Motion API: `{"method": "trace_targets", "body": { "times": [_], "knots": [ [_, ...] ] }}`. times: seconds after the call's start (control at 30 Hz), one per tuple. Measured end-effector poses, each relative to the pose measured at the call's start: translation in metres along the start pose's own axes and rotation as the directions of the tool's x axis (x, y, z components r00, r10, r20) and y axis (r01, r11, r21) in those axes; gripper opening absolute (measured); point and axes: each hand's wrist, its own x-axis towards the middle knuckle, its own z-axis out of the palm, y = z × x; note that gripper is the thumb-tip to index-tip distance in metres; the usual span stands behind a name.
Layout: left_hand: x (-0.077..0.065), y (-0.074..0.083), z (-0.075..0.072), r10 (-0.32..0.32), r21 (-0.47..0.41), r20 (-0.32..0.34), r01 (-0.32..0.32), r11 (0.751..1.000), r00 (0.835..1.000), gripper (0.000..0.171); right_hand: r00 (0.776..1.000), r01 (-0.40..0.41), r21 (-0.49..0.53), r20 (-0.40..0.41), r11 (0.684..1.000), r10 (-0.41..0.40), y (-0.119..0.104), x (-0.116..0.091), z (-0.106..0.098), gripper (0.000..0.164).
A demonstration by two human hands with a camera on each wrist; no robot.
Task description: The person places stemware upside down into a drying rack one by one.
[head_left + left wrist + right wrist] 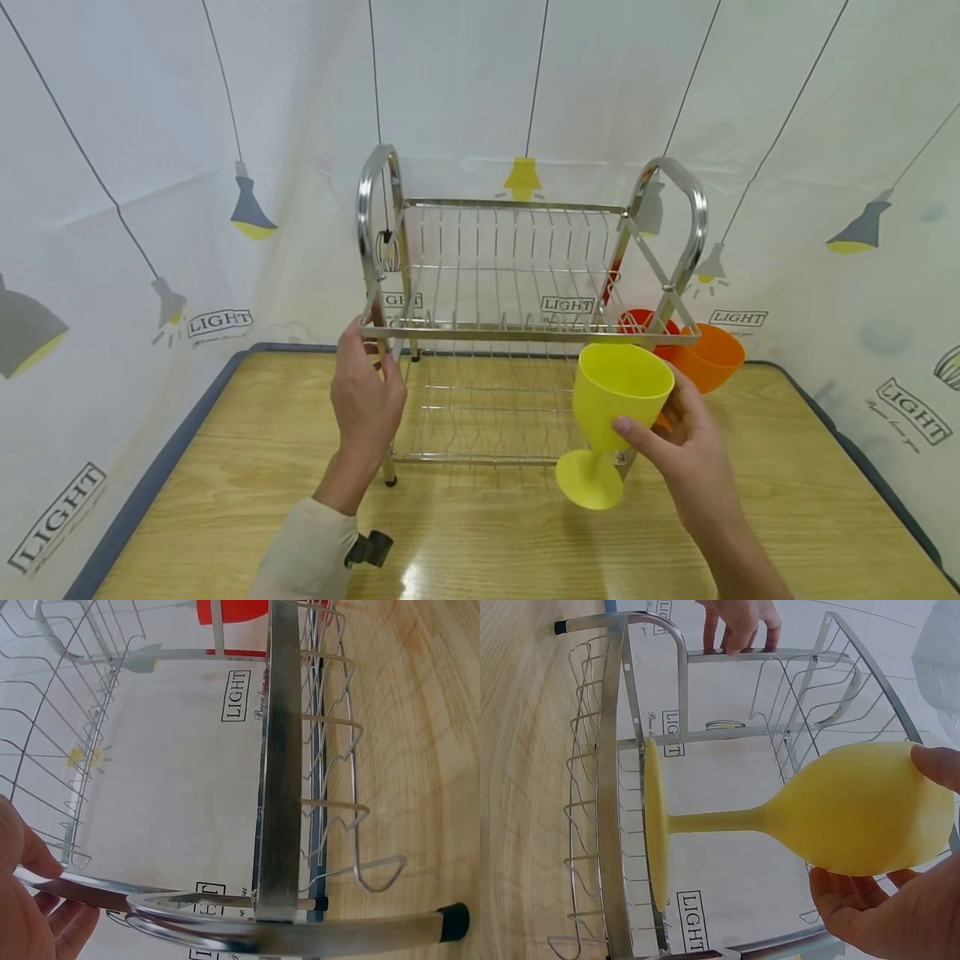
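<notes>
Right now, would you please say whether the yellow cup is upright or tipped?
Roughly upright: the right hand holds the yellow cup with its rim above its foot.

One yellow goblet (618, 417), one orange cup (714, 357), one red cup (637, 318), one metal rack (517, 335).

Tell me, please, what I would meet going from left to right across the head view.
Grey printed lamp at the left edge, left hand, yellow goblet, right hand, blue-grey printed lamp on the right.
</notes>
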Motion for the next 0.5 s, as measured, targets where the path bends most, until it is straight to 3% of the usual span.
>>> {"method": "trace_targets", "body": {
  "times": [0.2, 0.5],
  "knots": [
    [-0.001, -0.002, 0.000, 0.013, -0.026, 0.003, -0.013, 1.000, 1.000, 0.045, 1.000, -0.019, -0.042, 0.021, 0.999, 0.020, 0.005, 0.001, 0.009, 0.068],
    [-0.002, -0.002, -0.002, 0.014, -0.052, 0.008, -0.013, 0.999, 1.000, 0.045, 0.997, -0.010, -0.018, 0.081, 1.000, 0.011, 0.011, 0.001, 0.016, 0.068]
  ]
}}
